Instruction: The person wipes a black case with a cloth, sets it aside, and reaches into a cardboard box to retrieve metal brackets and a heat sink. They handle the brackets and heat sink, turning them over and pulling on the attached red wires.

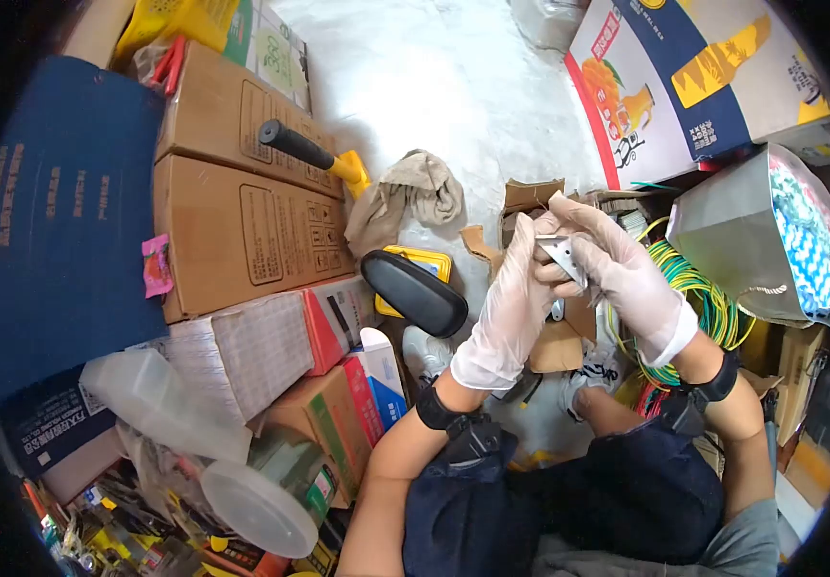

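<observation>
The big blue box (pixel 74 231) is far to the left of the black case (pixel 415 293). Two brown boxes (pixel 251 231) lie between them. The white and blue box (pixel 684 87), with a yellow bottle picture, is to the right of the black case and farther away. A shiny grey bag (pixel 722 221) is well to its right, and loops of green and yellow wire (pixel 689 288) are also to its right, but nearer. The left hand (pixel 513 317) and right hand (pixel 634 284), in thin white gloves, are just right of the case. Both have bent fingers gripping the small metal piece (pixel 564 258). A crumpled cloth (pixel 415 192) is just past the case.
</observation>
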A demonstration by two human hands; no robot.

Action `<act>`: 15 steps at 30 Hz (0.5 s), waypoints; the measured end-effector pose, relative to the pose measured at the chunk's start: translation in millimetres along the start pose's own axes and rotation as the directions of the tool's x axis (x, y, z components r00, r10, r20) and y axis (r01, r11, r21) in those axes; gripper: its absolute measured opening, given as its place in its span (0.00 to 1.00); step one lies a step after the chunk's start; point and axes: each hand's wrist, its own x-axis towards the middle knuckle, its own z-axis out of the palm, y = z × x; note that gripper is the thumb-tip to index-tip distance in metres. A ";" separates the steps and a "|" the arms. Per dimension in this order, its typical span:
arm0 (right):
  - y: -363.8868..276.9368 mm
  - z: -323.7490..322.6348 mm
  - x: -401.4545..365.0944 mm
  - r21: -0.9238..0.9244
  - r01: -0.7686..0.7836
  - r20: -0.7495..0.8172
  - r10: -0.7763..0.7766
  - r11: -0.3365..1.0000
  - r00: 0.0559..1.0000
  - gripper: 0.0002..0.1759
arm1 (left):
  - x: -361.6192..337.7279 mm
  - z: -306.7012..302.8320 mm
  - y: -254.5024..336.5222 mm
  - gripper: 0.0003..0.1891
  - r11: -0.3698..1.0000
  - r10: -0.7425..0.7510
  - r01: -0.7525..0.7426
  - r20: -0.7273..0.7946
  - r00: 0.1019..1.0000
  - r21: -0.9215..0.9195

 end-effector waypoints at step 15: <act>17.3 -26.7 3.9 -0.223 0.226 -0.123 -0.258 0.948 0.958 0.15 | 7.6 -35.7 -13.3 0.27 0.998 -0.054 0.046 -0.176 0.983 -0.047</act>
